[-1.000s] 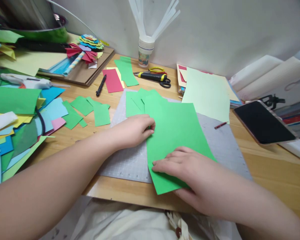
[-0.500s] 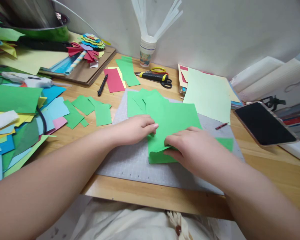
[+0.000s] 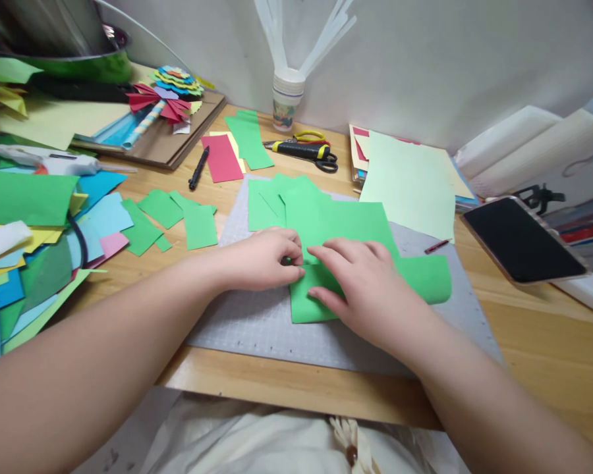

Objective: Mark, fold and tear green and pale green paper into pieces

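A large sheet of green paper [image 3: 358,220] lies on the grey cutting mat [image 3: 247,322], its near part folded over into a flap whose right end [image 3: 429,280] sticks out past the sheet's right side. My left hand [image 3: 271,260] has its fingers curled together at the fold's left end, closed on the paper's edge. Spread over the flap, the thumb and fingers of my right hand [image 3: 360,273] rest on the paper and cover its middle. Smaller green pieces [image 3: 261,207] lie partly under the sheet at the upper left.
Green scraps [image 3: 201,227] and a black pen [image 3: 198,169] lie left of the mat. Scissors [image 3: 326,161] and a stack of paper cups [image 3: 286,99] stand behind. A pale green sheet [image 3: 410,184] and a phone [image 3: 524,240] are at the right; a glue gun [image 3: 49,160] sits far left.
The near edge of the green paper has been folded away from me, its right end now showing past the sheet. My right hand has shifted slightly left and spread its fingers; the left has closed its fingertips.
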Demonstrator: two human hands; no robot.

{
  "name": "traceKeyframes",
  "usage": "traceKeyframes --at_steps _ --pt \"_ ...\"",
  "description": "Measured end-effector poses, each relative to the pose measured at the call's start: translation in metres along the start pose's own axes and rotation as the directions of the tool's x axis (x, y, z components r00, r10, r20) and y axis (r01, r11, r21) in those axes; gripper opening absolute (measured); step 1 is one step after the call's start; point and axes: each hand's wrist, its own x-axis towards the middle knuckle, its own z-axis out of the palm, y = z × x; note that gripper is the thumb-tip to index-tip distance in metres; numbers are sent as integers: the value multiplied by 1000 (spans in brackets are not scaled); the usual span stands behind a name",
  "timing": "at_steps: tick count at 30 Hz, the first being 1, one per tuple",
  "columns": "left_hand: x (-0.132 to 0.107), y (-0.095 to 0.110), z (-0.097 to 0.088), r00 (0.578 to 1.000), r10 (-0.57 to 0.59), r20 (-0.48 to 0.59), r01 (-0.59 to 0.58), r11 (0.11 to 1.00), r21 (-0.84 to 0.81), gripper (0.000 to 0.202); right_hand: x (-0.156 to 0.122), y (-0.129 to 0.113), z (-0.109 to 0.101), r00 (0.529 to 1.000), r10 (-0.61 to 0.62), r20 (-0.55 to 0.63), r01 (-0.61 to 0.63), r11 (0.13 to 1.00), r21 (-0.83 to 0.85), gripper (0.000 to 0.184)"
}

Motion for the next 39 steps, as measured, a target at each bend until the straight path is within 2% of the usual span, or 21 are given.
traceKeyframes --at_steps 3,7,12,18,27,35,39 --pt "1 0 1 1000 7 -4 -7 1000 20 16 -16 -9 0 986 -40 -163 47 998 38 37" --pt "0 1 4 1000 4 -2 -4 998 68 15 -42 -25 4 973 -156 -171 186 968 171 26" --pt "0 4 5 1000 -6 -7 7 989 146 12 -60 -34 22 972 -149 -179 181 967 179 27" --pt "0 1 5 1000 16 -6 -15 990 138 11 -62 -36 34 976 -108 -190 142 974 175 33" --pt "2 -1 4 1000 23 6 -24 994 107 14 -62 -36 35 987 -98 -130 121 976 180 33" --pt "3 2 3 999 -1 -35 4 995 98 14 -64 -38 39 986 -43 -159 84 962 259 33" --pt "4 3 3 999 -6 -46 10 996 92 14 -65 -39 39 986 -61 -153 103 955 278 32"
